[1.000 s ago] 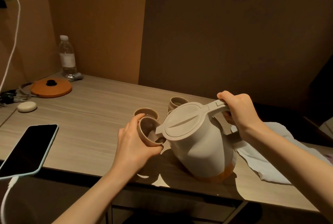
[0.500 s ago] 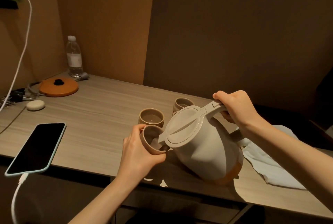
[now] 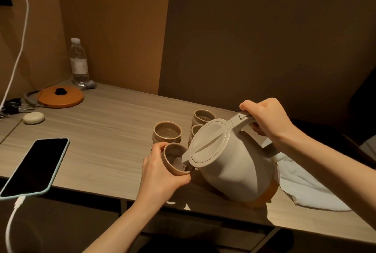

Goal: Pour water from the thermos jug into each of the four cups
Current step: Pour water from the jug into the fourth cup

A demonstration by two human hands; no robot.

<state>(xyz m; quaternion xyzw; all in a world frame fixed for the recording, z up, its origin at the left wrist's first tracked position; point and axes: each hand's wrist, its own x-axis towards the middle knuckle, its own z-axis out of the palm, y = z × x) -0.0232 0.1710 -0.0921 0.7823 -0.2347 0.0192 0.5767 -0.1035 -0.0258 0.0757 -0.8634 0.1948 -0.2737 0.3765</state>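
Four cups are in play: we hold one cup tilted in our left hand, fingers wrapped round its wall, its mouth turned to the jug's spout. Our right hand is closed on the handle of the jug, which leans toward the cup with its orange base on the worktop. Three other cups stand just behind: the left cup, which seems to hold water, the far cup and the middle cup, half hidden by the lid. To pour well, we judge, we should keep the spout over the held cup's lip, tip the jug slowly from the handle and level the cup as it fills, so nothing runs onto the worktop or our fingers. A white cloth lies to the right should it spill. Compared with half a second ago, the jug looks tipped a little further and the spout sits lower in the cup; both grips are unchanged, and the three standing cups have not moved.
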